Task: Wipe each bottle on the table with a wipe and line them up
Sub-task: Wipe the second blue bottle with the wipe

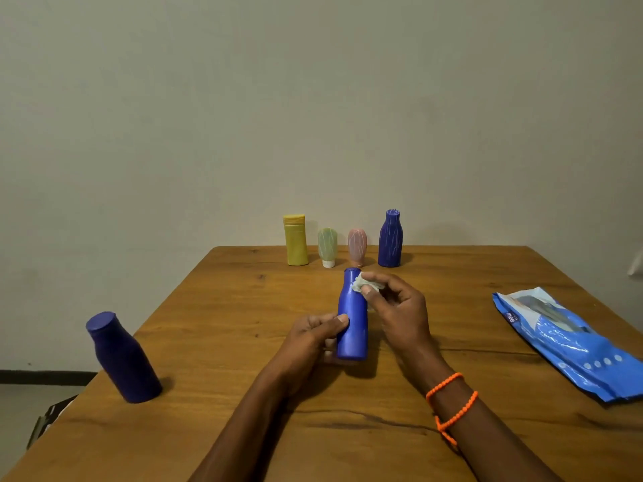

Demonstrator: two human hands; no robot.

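Note:
A blue bottle (352,318) stands upright in the middle of the wooden table (243,307). My left hand (313,337) grips its lower body from the left. My right hand (396,307) pinches a small crumpled white wipe (360,282) against the bottle's shoulder, just below its cap. At the table's far edge a row stands: a yellow bottle (295,240), a small green tube (327,247), a small pink tube (357,245) and a dark blue bottle (390,238). Another dark blue bottle (121,358) stands alone near the left edge.
A blue pack of wipes (570,342) lies flat at the right side of the table. A plain wall rises behind the far edge. Floor and a dark object (52,415) show beyond the table's left edge.

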